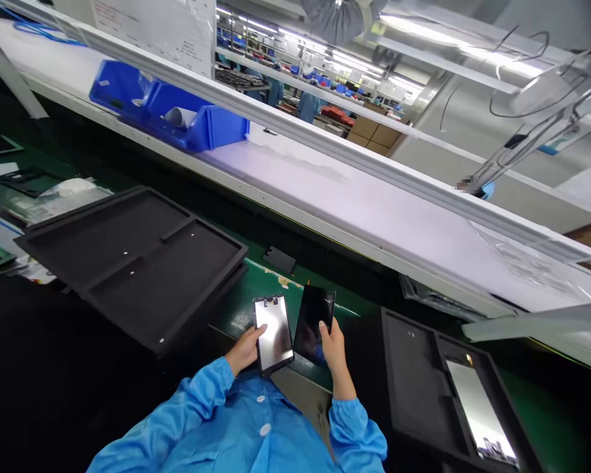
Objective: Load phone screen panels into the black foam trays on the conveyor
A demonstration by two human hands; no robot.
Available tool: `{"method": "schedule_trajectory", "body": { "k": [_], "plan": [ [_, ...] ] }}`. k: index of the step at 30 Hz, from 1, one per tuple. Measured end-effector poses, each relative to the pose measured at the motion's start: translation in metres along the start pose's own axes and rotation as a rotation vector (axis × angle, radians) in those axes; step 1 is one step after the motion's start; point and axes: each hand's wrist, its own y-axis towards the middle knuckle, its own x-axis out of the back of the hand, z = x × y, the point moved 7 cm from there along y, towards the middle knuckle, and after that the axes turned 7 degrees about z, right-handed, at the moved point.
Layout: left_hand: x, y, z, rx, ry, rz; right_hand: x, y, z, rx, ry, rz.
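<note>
My left hand [245,349] grips a flat screen panel [274,332] with a shiny grey face and a black rim, holding it by its left edge. My right hand [333,343] holds a second, dark glossy panel [314,320] just to the right of it. The two panels sit side by side, nearly touching, above the green bench surface [241,309]. Both arms wear blue sleeves.
An empty black compartment tray [138,263] lies tilted to the left. Another black tray [423,387] at the right holds a shiny panel [480,410]. Behind runs a white conveyor [354,203] with blue bins [177,112] and an aluminium rail above it.
</note>
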Motion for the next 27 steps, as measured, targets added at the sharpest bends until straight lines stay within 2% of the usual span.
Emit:
{"method": "schedule_trajectory", "body": {
  "k": [3, 5, 7, 10, 13, 16, 18, 21, 27],
  "plan": [
    [-0.003, -0.004, 0.000, 0.020, -0.003, -0.007, -0.021, -0.019, 0.010, 0.031, -0.184, -0.004],
    [-0.003, -0.007, -0.002, 0.039, -0.014, -0.011, -0.031, -0.025, 0.018, 0.067, -0.229, 0.015],
    [-0.002, -0.009, -0.003, 0.065, -0.033, -0.015, -0.033, -0.025, 0.024, 0.077, -0.218, 0.034],
    [0.003, -0.006, -0.004, 0.106, -0.074, -0.047, -0.023, -0.021, 0.026, 0.058, -0.099, 0.048],
    [0.010, 0.001, -0.002, 0.100, -0.130, -0.124, -0.019, -0.019, 0.020, 0.001, 0.140, 0.107],
    [0.013, 0.007, 0.003, 0.103, -0.175, -0.157, -0.033, -0.021, 0.011, -0.122, 0.430, 0.227],
    [0.013, 0.008, 0.006, 0.144, -0.185, -0.144, -0.044, -0.023, 0.008, -0.178, 0.544, 0.268],
    [0.012, 0.005, 0.006, 0.221, -0.174, -0.140, -0.057, -0.024, 0.009, -0.202, 0.578, 0.269],
    [-0.002, -0.002, 0.006, 0.317, -0.136, -0.110, -0.076, -0.027, 0.013, -0.094, 0.484, 0.245]
  ]
}}
